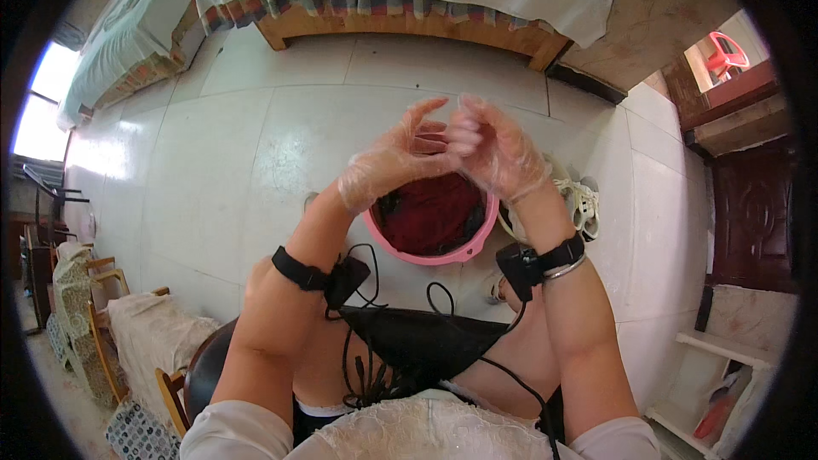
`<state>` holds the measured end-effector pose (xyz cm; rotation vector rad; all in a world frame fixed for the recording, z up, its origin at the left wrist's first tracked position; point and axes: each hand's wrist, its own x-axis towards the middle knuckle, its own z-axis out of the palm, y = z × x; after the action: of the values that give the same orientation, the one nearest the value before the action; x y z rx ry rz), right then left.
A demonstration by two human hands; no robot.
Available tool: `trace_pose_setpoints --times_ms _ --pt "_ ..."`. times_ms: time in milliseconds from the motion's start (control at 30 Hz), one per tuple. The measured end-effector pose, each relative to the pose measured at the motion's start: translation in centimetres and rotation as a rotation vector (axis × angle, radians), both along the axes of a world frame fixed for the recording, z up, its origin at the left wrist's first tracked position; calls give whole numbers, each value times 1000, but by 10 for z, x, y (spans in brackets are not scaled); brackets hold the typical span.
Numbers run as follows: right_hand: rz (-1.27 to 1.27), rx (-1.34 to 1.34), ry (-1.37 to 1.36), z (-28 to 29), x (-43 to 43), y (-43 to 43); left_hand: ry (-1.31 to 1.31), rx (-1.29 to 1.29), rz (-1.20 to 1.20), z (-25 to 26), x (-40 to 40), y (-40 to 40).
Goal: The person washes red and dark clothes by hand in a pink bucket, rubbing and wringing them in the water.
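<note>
Both hands are raised over a pink plastic basin (377,234) on the floor, in thin clear plastic gloves. My left hand (409,140) has its fingers spread and bent, pointing at the other hand. Close against it, my right hand (492,144) has its fingers curled inward and is slightly blurred. The fingertips overlap in view, and whether they touch is hard to tell. No object shows in either palm. Inside the basin lies dark red cloth (431,220) with darker, blackish fabric around its edge; the hands hide the basin's far rim.
White strappy shoes (585,204) stand right of the basin. Black cables (377,297) hang from straps on both forearms across a black cloth on the lap. Ahead is a wooden bed (409,24); covered wooden chairs (153,326) are behind left, and a white shelf (728,345) lower right.
</note>
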<state>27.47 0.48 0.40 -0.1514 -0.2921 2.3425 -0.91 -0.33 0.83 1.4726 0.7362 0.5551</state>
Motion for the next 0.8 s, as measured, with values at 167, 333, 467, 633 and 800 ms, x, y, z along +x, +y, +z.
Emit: trace_pose_setpoints --times_ms 167,333,467,633,800 --pt "-224 205 -681 -81 22 15 -8 -25 45 -19 -13 -13" --pt "-421 466 -1361 -147 11 -26 -30 -45 108 -33 -31 -10" --pt "-344 487 -1356 -151 -71 -49 -24 -71 173 -49 -60 -7" --pt "-212 546 -1332 -143 -164 -78 -19 -97 295 -69 -103 -27" --pt "-88 612 -1262 -147 -239 -109 23 -109 431 -88 -101 -31"
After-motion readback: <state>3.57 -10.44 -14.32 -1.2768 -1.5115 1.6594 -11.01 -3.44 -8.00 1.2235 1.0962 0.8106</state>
